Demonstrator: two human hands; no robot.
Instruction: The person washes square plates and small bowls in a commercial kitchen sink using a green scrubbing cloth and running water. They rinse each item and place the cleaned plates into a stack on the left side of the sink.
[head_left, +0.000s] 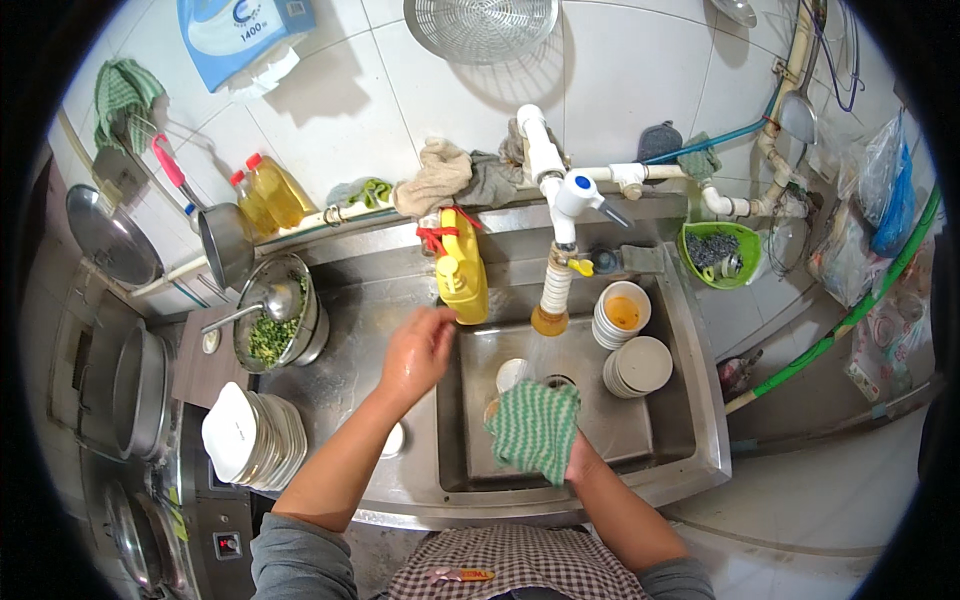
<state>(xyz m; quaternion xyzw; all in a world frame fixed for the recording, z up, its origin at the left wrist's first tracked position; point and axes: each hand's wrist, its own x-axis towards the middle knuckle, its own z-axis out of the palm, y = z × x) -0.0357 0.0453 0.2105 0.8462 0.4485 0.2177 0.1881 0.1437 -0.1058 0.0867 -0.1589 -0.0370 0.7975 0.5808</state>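
My right hand (579, 456) holds a green and white striped cloth (534, 427) over the steel sink basin (480, 450), below the running faucet (551, 315). The cloth hides most of that hand. My left hand (420, 356) is raised over the basin's left rim, close to a yellow plastic jug (463, 281); its fingers are bent and no object shows in them. Behind the cloth a small white dish (512, 375) lies in the basin. At the basin's right are stacked white cups (621, 315), the top one with orange residue, and a stack of small bowls (637, 367).
Stacked white plates (251, 439) stand on the left counter, before a steel bowl of chopped greens (274, 337) with a ladle. A small white dish (392, 441) lies beside my left forearm. A green basket (720, 255) with steel wool hangs right of the sink.
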